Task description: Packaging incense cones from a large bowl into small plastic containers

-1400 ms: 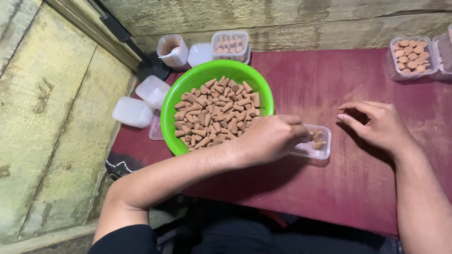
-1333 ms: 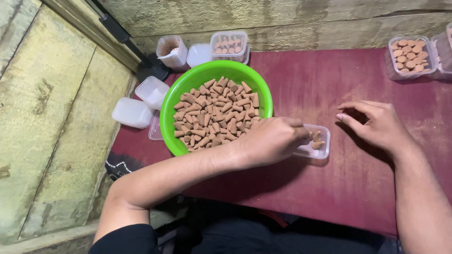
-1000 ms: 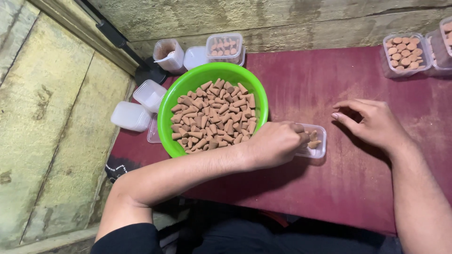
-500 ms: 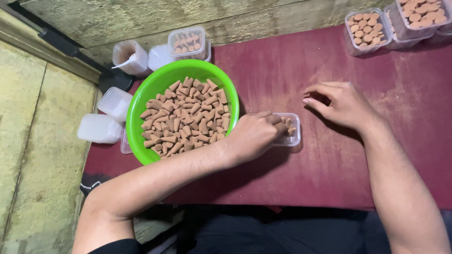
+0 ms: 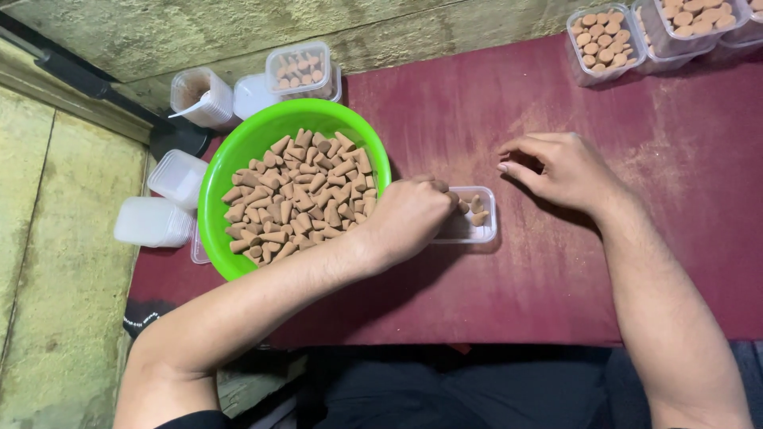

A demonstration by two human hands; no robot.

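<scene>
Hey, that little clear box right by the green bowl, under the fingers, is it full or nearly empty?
Nearly empty. Only a few brown cones lie in the small clear box, and much of its clear bottom shows; the left hand covers its near end.

You have one green bowl (image 5: 238,151) at the left edge of the red table (image 5: 556,262), with too many brown cones (image 5: 298,199) to count. One small clear box (image 5: 477,230) holds about three cones. Three full boxes (image 5: 608,40) sit at the far right corner. Five more tubs (image 5: 155,222) crowd the far left corner.
</scene>
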